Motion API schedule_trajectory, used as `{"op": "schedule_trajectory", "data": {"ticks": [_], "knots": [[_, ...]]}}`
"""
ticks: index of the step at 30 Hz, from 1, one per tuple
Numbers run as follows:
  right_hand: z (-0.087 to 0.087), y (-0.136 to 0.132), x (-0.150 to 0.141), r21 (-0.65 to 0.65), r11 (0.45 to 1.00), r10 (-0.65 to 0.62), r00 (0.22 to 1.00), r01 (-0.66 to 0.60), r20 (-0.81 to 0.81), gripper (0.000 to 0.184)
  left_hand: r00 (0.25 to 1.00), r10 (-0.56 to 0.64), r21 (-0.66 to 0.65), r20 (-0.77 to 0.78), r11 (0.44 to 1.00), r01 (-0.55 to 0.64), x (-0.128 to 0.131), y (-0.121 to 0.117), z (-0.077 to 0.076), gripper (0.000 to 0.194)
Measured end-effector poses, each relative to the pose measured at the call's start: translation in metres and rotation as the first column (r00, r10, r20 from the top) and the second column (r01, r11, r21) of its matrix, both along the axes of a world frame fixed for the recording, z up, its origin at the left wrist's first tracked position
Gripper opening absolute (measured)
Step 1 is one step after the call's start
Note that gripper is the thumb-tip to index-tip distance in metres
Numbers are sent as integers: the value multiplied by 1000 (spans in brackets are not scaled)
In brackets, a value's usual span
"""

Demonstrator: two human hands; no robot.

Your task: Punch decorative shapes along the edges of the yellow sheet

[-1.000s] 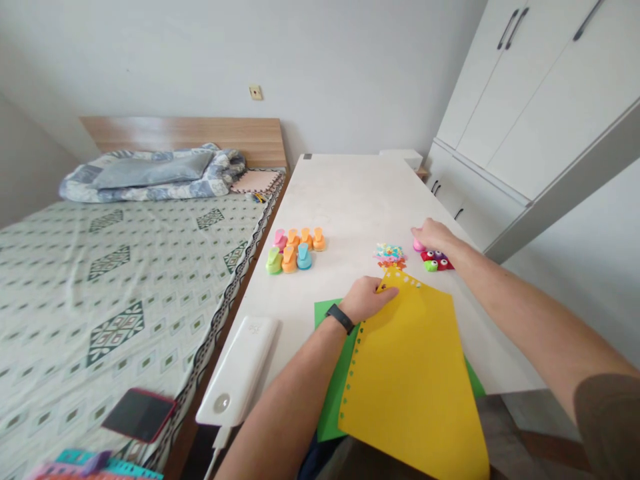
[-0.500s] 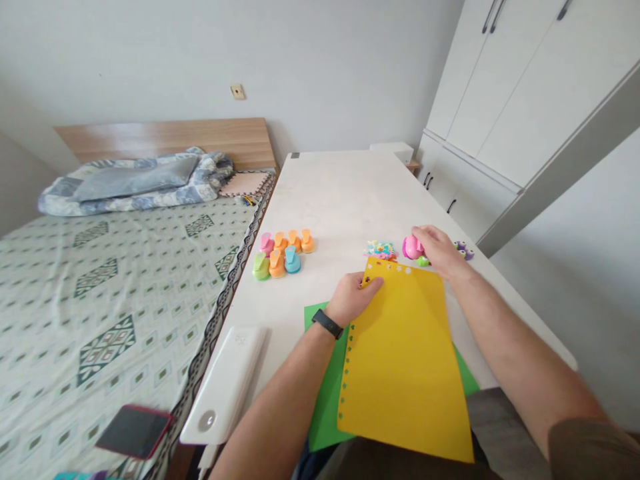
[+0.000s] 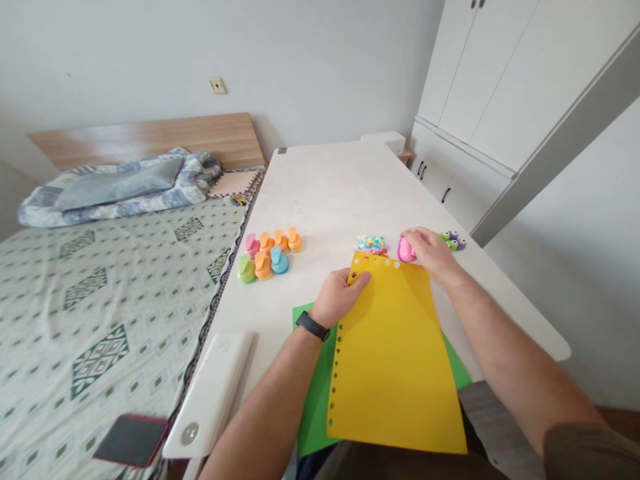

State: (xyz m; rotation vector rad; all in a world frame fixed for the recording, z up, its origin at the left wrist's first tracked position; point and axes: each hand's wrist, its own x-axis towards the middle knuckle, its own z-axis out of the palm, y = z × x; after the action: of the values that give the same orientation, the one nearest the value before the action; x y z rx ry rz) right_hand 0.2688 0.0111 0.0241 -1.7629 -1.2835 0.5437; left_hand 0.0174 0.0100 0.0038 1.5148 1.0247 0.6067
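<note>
My left hand (image 3: 341,293) pinches the upper left edge of a yellow sheet of paper (image 3: 390,353), thumb on top. Small punched shapes run down the sheet's left edge and along part of its top edge. My right hand (image 3: 431,253) is closed on a pink craft punch (image 3: 407,250) at the sheet's top right edge; whether the paper sits in its slot I cannot tell. Under the yellow sheet lies a green sheet (image 3: 313,407). A pile of small colourful cut-outs (image 3: 371,244) lies just beyond the top edge.
Several craft punches in orange, pink, green and blue (image 3: 263,264) stand in two rows at the left. Green and purple pieces (image 3: 453,241) lie beyond my right hand. A white oblong device (image 3: 210,393) is at the table's left edge, beside a bed (image 3: 100,320) holding a tablet (image 3: 133,440).
My right hand has brought the pink punch closer to the yellow sheet's top edge. The camera view has shifted slightly right. My left hand keeps its hold on the sheet.
</note>
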Motion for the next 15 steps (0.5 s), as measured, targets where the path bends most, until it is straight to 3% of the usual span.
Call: {"op": "schedule_trajectory", "data": {"ticks": [8, 15], "knots": [[1, -5, -5, 23, 999, -39, 992, 36, 117, 33, 999, 7, -29, 31, 1000, -6, -1, 0, 2, 50], [0, -5, -5, 48, 998, -45, 996, 41, 80, 33, 998, -16, -33, 53, 999, 17, -1, 0, 2, 48]]}}
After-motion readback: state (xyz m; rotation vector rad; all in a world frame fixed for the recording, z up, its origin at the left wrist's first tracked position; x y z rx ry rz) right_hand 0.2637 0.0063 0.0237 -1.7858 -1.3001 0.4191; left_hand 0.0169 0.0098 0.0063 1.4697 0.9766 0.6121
